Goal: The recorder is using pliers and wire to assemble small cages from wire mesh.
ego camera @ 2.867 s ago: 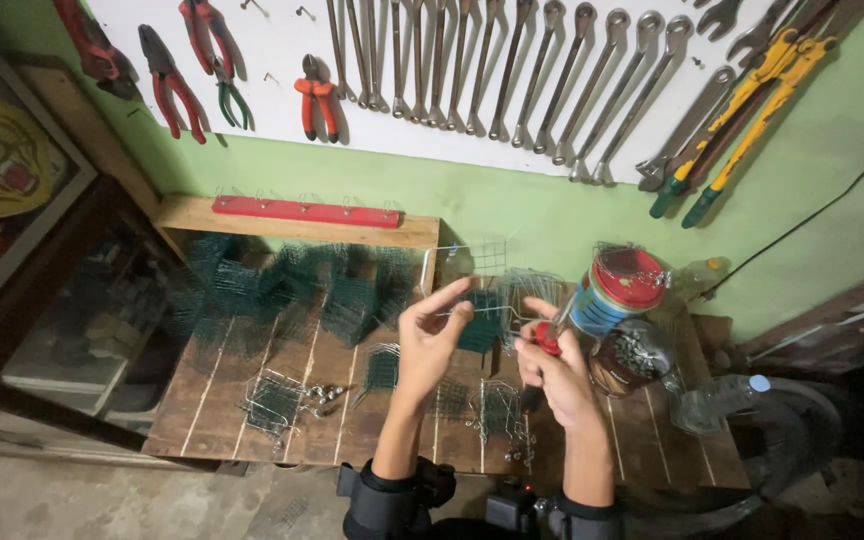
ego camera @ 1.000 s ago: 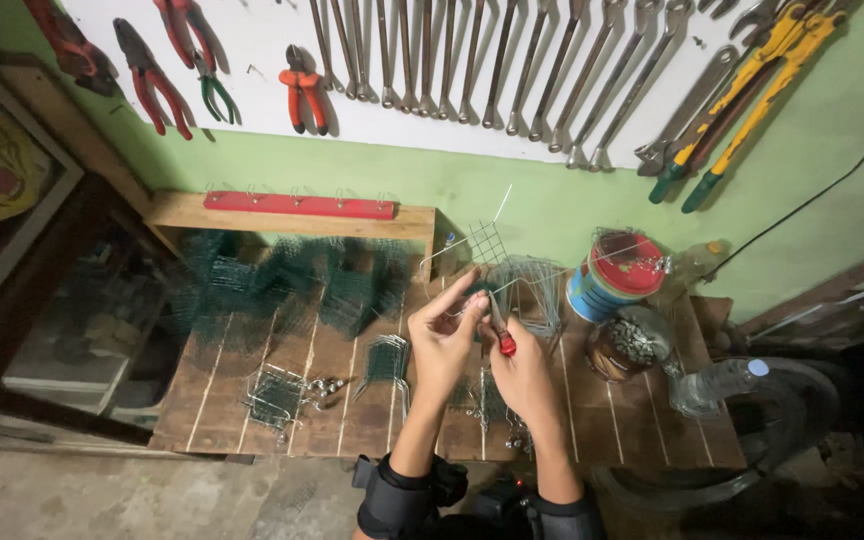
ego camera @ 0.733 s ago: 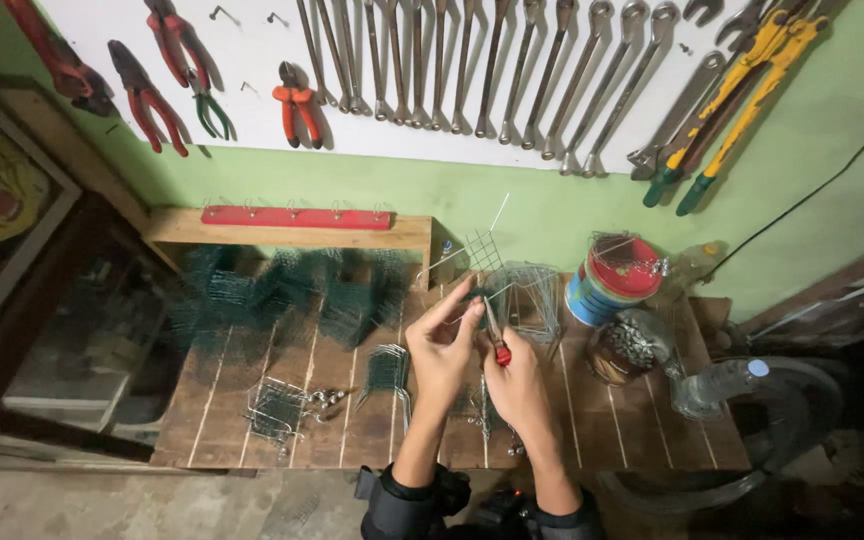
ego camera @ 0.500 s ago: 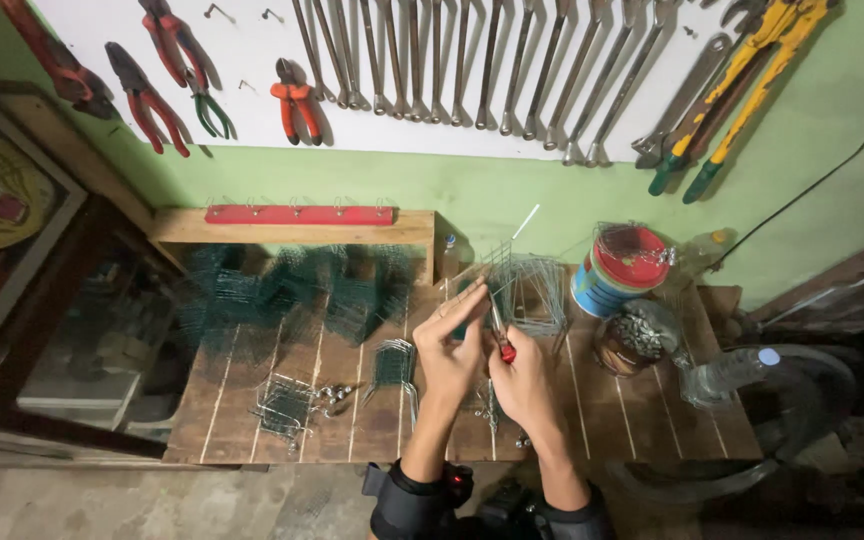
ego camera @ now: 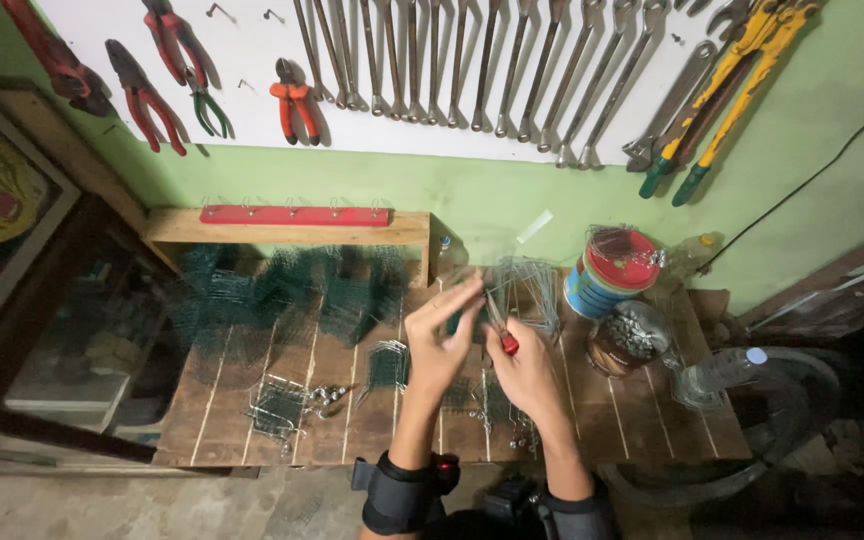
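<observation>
Your left hand pinches the near edge of a grey wire mesh piece, raised above the wooden surface. Mesh extends up and right of the grip, toward the red-lidded tin. Your right hand is clenched on a red-handled tool, its tip at the mesh just beside the left fingertips. Green mesh stack well apart, left
</observation>
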